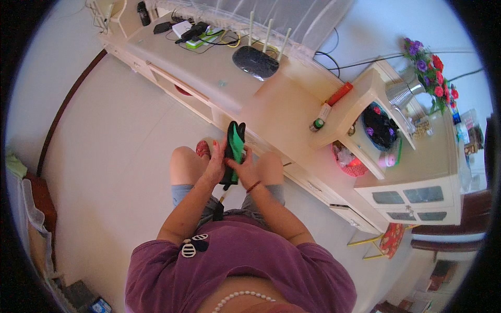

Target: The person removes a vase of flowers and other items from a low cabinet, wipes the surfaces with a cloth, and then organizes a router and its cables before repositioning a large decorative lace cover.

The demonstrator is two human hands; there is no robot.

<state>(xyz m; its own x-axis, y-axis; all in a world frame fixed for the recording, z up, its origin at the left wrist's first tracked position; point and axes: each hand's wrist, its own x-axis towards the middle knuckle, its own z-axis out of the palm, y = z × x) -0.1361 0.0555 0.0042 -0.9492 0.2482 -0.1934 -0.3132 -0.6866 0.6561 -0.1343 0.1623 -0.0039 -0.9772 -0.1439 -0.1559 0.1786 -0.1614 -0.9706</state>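
Observation:
Between my two hands is a long black-and-green folded item (236,145), held roughly upright in front of my knees. It looks like soft fabric, and a thin rod with a dark end extends from its bottom towards my waist. What exactly it is, I cannot tell. My left hand (216,164) presses along its left side, fingers pointing up. Around its right side curls my right hand (244,166), the thumb across the green part. Some of the right fingers are hidden behind the item.
A long pale cabinet (285,113) runs diagonally ahead, bearing a black router (256,62), a power strip with cables (193,33) and a green-capped bottle (317,125). At right, a shelf unit (375,92) holds a metal vase of flowers (405,92); a pink basket (350,166) sits below.

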